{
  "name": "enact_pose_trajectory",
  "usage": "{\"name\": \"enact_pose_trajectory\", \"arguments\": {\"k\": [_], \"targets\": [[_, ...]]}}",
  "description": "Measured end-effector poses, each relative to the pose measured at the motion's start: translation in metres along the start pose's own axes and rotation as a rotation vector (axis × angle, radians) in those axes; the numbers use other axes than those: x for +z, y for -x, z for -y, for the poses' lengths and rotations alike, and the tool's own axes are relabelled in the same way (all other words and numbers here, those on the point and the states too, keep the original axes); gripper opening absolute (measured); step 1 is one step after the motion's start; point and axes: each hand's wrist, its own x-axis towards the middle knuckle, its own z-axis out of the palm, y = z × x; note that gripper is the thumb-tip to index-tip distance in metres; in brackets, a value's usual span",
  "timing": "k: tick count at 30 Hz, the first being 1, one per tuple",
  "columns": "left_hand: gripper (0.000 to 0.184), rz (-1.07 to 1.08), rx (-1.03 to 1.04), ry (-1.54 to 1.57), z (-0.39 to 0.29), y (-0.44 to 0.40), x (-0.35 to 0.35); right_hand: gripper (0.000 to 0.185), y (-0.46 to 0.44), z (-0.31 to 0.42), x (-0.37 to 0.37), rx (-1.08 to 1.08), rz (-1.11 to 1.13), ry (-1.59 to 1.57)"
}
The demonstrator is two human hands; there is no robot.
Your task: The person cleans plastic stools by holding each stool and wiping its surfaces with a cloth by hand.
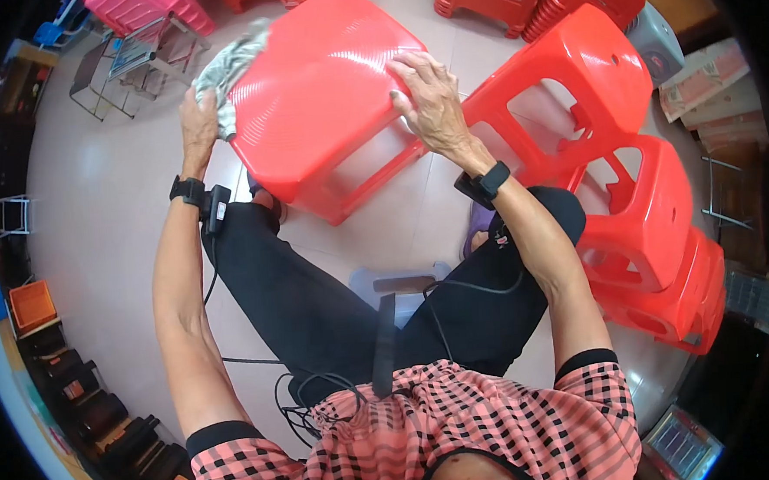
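A red plastic stool (325,95) is tilted in front of my knees, its ridged side panel facing up. My left hand (197,119) grips a pale, crumpled cloth (228,74) against the stool's left edge; some fingers are hidden by the cloth. On the stool's right edge lies my right hand (429,97), fingers bent over the rim and thumb apart, holding the stool. A black strap with a small box sits on my left wrist, and another black band is around the right one.
Several red stools (602,72) lie overlapped to my right. More red stools (494,4) stand at the far side. A metal rack (140,57) is at the far left, dark items (98,411) line the left wall, and black cables (322,382) trail across my lap.
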Motion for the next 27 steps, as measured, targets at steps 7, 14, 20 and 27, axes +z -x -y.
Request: {"name": "enact_pose_trajectory", "arguments": {"k": [7,14,20,27], "targets": [[0.045,0.036,-0.052,-0.144,-0.054,0.056,-0.013,0.040,0.000,-0.003,0.002,-0.018,-0.022,-0.001],[0.054,0.169,0.084,-0.268,-0.121,0.161,-0.028,0.039,0.003,-0.004,0.003,-0.027,-0.040,0.010],[0.055,0.289,0.123,-0.295,-0.165,0.206,-0.029,0.037,0.002,-0.005,0.005,-0.011,-0.053,-0.001],[0.055,0.340,0.216,-0.110,-0.190,0.221,-0.016,0.037,0.004,-0.004,0.002,-0.008,-0.047,0.018]]}}
